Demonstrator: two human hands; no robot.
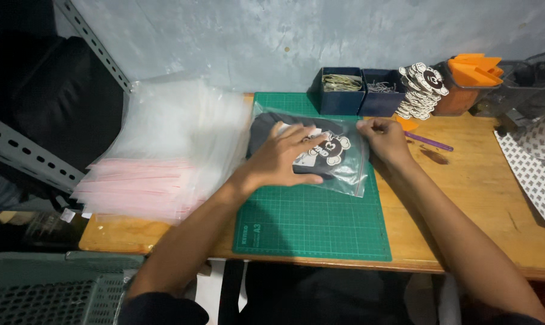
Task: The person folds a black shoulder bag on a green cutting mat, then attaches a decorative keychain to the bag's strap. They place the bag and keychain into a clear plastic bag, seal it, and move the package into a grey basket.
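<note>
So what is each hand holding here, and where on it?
Left hand presses flat on the bagged dark garment; right hand pinches the clear bag's top right edge.

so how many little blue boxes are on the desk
2. Both sit side by side at the back edge of the green cutting mat, against the wall: the left box holds folded paper tags, the right box holds small metal clips.

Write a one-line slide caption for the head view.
Left hand flattens a bagged dark garment on a green mat; right hand pinches its edge.
</note>
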